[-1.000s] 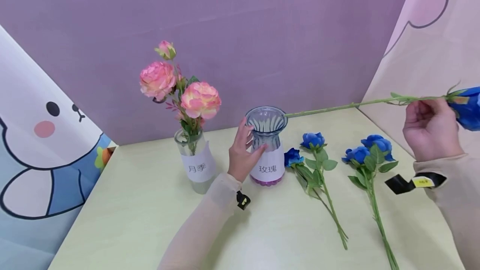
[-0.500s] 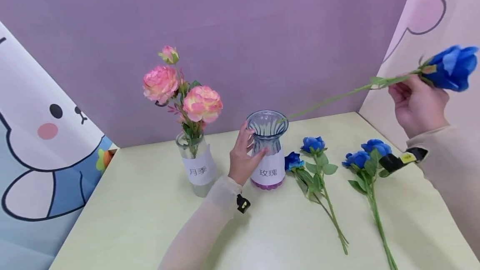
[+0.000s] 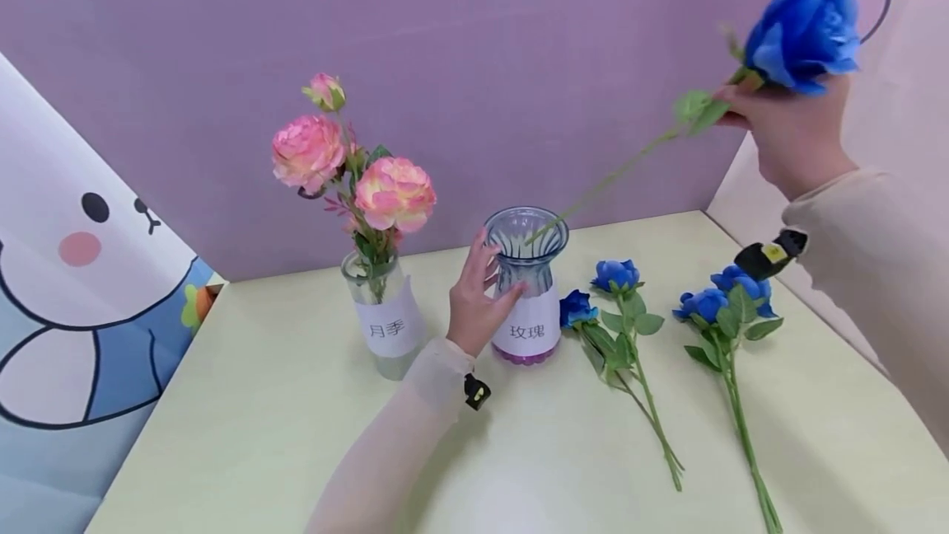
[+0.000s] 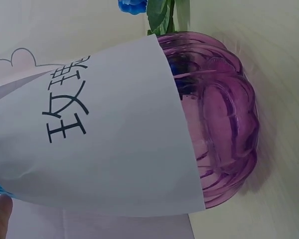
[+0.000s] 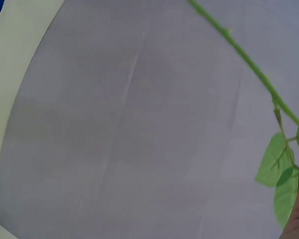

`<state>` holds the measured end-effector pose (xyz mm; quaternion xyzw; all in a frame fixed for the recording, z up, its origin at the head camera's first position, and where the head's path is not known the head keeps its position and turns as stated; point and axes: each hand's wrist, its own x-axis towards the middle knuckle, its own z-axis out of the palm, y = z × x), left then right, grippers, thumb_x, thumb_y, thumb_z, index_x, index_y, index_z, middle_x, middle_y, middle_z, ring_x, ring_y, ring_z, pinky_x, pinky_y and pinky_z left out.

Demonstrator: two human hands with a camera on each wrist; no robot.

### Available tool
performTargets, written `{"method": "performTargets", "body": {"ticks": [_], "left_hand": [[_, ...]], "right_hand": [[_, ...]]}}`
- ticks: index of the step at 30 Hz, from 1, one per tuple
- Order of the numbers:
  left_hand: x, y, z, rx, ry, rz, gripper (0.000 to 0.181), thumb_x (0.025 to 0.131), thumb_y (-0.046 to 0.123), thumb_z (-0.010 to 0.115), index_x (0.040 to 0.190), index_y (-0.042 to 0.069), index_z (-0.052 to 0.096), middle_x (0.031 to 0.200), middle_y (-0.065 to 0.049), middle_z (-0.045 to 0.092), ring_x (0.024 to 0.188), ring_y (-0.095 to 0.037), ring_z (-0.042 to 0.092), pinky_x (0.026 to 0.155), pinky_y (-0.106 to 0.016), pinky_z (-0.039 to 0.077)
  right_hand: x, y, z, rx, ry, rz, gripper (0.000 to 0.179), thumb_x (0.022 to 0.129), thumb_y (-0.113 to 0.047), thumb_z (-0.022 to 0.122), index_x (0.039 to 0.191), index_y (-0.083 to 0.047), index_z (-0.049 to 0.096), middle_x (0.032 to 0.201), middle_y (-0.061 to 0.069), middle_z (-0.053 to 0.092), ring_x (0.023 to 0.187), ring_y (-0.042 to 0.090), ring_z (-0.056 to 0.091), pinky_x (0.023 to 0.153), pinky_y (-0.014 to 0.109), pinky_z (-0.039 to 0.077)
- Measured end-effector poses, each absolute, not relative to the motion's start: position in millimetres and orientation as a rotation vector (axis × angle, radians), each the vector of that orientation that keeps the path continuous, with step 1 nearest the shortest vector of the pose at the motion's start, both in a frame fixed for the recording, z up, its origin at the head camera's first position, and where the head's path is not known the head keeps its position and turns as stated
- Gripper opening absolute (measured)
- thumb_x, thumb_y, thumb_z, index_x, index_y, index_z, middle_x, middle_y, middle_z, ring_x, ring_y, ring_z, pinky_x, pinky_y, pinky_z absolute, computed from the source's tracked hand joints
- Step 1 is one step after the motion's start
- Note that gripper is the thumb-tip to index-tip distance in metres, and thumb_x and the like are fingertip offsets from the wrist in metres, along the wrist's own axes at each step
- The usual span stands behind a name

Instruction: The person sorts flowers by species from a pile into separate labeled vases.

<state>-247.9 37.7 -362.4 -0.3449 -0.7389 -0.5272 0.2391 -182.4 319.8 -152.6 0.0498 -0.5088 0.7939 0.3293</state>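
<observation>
My left hand (image 3: 478,299) holds the neck of a ribbed glass vase (image 3: 539,277), fingers and thumb around its left side. The vase stands upright and carries a white paper label (image 4: 119,129) with black characters above its purple base (image 4: 229,109). At the upper right, my right hand (image 3: 797,134) pinches a long-stemmed blue rose (image 3: 804,35) just below its bloom. The stem slants down to the left, its lower end within the vase's mouth. Leaves and part of the green stem (image 5: 249,62) show in the right wrist view; the bloom is out of that view.
A clear glass vase (image 3: 396,365) with pink flowers (image 3: 396,194) and its own label stands to the left. Two groups of blue roses (image 3: 615,274) (image 3: 700,303) lie on the pale table (image 3: 563,452) at right. A purple backdrop (image 3: 519,89) rises behind.
My right hand has risen and moved left with the blue rose, tilting it steeper. The stem's end has gone from beside the vase's rim into its mouth. My left hand keeps its hold.
</observation>
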Motion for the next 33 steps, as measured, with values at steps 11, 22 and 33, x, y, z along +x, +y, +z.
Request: {"method": "performTargets", "body": {"ticks": [11, 22, 33], "left_hand": [[-243, 29, -369, -0.933, -1.981, -1.461, 0.057, 0.076, 0.002, 0.079, 0.125, -0.002, 0.048, 0.148, -0.022, 0.036, 0.108, -0.036, 0.062, 0.086, -0.034, 0.054], [-242, 29, -373, -0.940, -1.970, -1.473, 0.056, 0.076, -0.001, 0.078, 0.123, 0.000, 0.047, 0.148, -0.022, 0.035, 0.109, -0.038, 0.061, 0.086, -0.035, 0.054], [-243, 29, -368, -0.931, -1.998, -1.464, 0.054, 0.077, 0.000, 0.078, 0.121, 0.000, 0.048, 0.148, -0.022, 0.035, 0.109, -0.037, 0.061, 0.085, -0.034, 0.055]], "right_hand": [[-203, 279, -158, 0.214, -1.998, 1.476, 0.062, 0.072, 0.018, 0.068, 0.121, -0.013, 0.047, 0.113, 0.000, 0.052, 0.107, 0.016, 0.052, 0.091, 0.026, 0.052], [-214, 252, -184, 0.255, -2.122, 1.635, 0.060, 0.077, 0.013, 0.069, 0.128, -0.011, 0.046, 0.114, 0.006, 0.054, 0.102, 0.018, 0.059, 0.066, 0.021, 0.058], [-223, 235, -202, 0.189, -1.916, 2.083, 0.028, 0.082, 0.009, 0.068, 0.108, 0.001, 0.060, 0.092, 0.007, 0.066, 0.080, 0.017, 0.069, 0.071, 0.027, 0.059]]}}
